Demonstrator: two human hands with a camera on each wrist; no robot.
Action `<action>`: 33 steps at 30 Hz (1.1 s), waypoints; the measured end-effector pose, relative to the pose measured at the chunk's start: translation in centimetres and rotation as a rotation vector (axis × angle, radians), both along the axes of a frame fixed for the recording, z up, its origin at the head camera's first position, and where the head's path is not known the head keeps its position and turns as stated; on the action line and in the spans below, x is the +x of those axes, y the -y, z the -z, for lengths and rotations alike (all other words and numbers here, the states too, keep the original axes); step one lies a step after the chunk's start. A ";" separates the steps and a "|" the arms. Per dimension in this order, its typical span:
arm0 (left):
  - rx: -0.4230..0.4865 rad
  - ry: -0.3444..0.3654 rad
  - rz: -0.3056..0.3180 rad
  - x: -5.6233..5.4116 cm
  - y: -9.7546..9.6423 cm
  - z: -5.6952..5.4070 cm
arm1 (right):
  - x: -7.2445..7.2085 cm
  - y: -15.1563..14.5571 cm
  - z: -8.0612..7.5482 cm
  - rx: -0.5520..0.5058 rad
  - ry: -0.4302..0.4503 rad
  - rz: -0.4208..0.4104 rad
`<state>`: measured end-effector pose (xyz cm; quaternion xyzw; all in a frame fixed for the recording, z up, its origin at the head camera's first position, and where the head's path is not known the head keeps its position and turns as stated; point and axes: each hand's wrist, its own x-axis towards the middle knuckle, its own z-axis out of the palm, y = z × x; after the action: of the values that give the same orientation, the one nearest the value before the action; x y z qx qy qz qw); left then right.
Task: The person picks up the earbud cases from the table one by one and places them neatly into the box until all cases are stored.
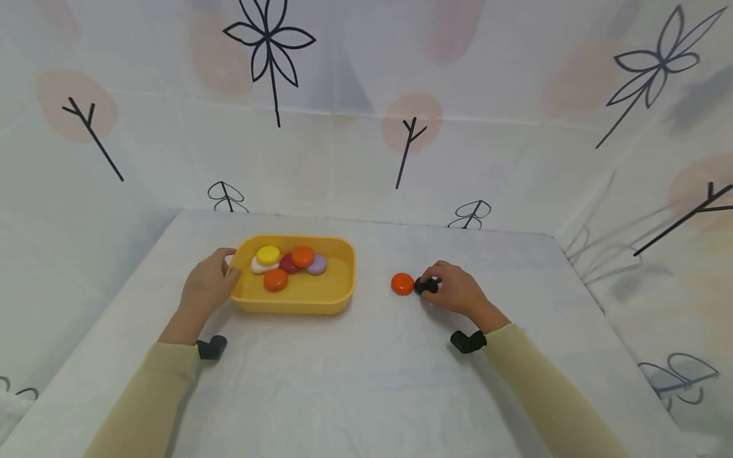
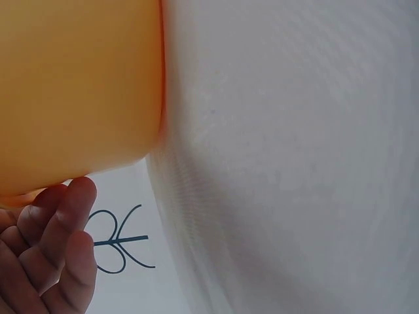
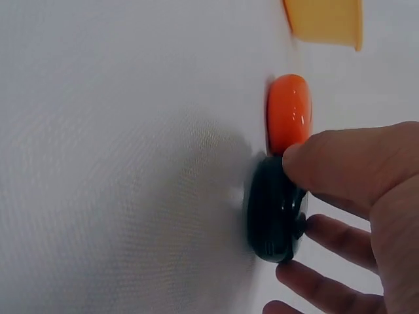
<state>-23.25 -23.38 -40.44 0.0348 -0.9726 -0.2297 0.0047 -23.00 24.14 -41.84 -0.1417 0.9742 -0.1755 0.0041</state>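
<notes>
My left hand [image 1: 207, 284] holds the left end of a yellow tray [image 1: 335, 280], its fingertips at the outer wall in the left wrist view. Inside the tray lie several smooth, rounded pebble-like pieces: a yellow piece [image 1: 268, 255] over a white one [image 1: 259, 266], a dark red one [image 1: 288, 264], a lilac one [image 1: 317, 264] and two orange ones. To the tray's right, my right hand [image 1: 457, 291] pinches a glossy black rounded piece [image 3: 267, 209] between thumb and fingers, low at the tabletop. Right beside it sits a bright orange-red piece [image 1: 402, 284].
A white cloth covers the table [image 1: 321, 381]. Patterned fabric [image 1: 343, 159] with line-drawn plants rises behind the table and along its sides. Each wrist carries a small black device, such as the one [image 1: 468, 341] on the right.
</notes>
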 end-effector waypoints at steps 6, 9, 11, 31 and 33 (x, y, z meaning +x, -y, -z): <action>0.001 -0.008 -0.003 0.0 -0.1 0.0 | 0.0 0.0 -0.1 -0.003 -0.012 -0.002; -0.005 -0.007 -0.006 0.0 -0.1 0.0 | 0.0 0.0 -0.3 -0.022 -0.022 0.000; -0.009 -0.007 -0.009 -0.1 -0.1 0.0 | 0.0 0.0 -0.4 -0.034 -0.028 0.002; -0.012 0.022 -0.015 -0.2 -0.1 0.0 | -0.6 1.3 -1.3 -0.181 -0.036 -0.027; -0.013 0.026 -0.015 -0.2 -0.1 0.0 | -0.6 1.5 -1.4 -0.191 -0.032 -0.028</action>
<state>-23.42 -23.24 -40.40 0.0452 -0.9737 -0.2231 -0.0057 -23.55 22.59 -40.42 -0.1580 0.9509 -0.2650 -0.0227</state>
